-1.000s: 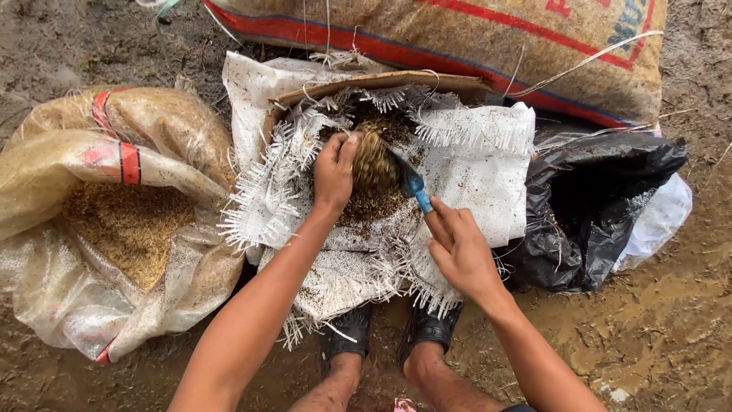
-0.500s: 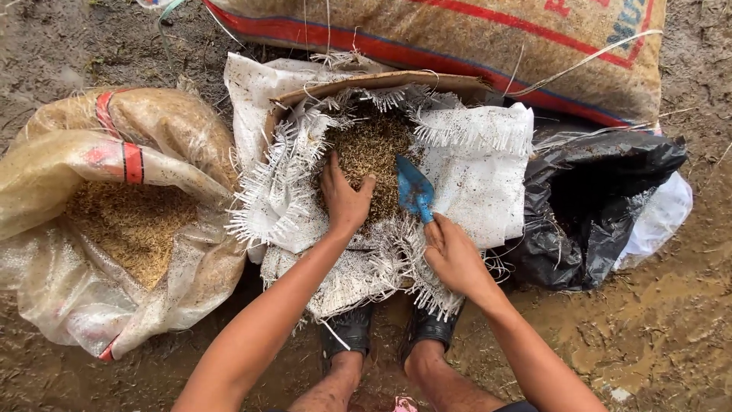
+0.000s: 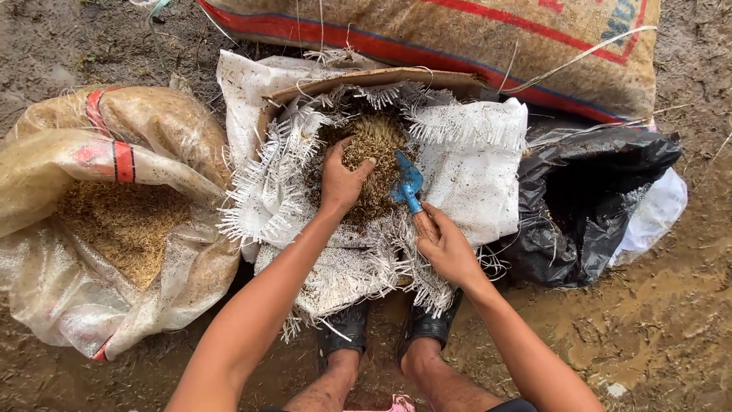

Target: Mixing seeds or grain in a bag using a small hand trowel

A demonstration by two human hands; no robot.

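A white woven sack [image 3: 473, 164] with frayed edges lies open in front of me, holding a mix of brown husks [image 3: 377, 137] and dark soil. My left hand [image 3: 341, 181] presses down into the husks, fingers curled into the material. My right hand [image 3: 446, 248] grips the wooden handle of a small blue trowel [image 3: 409, 185], whose blade points into the husk pile beside my left hand.
A clear plastic sack of husks [image 3: 114, 221] lies open at the left. A large tan sack with red stripes [image 3: 488, 38] lies across the back. A black plastic bag [image 3: 587, 206] sits at the right. Muddy ground surrounds everything; my feet [image 3: 381, 336] stand below the white sack.
My left hand has moved from lifting a clump of husks to pressing down into the pile. The trowel has shifted slightly, with its blade now angled into the husks.
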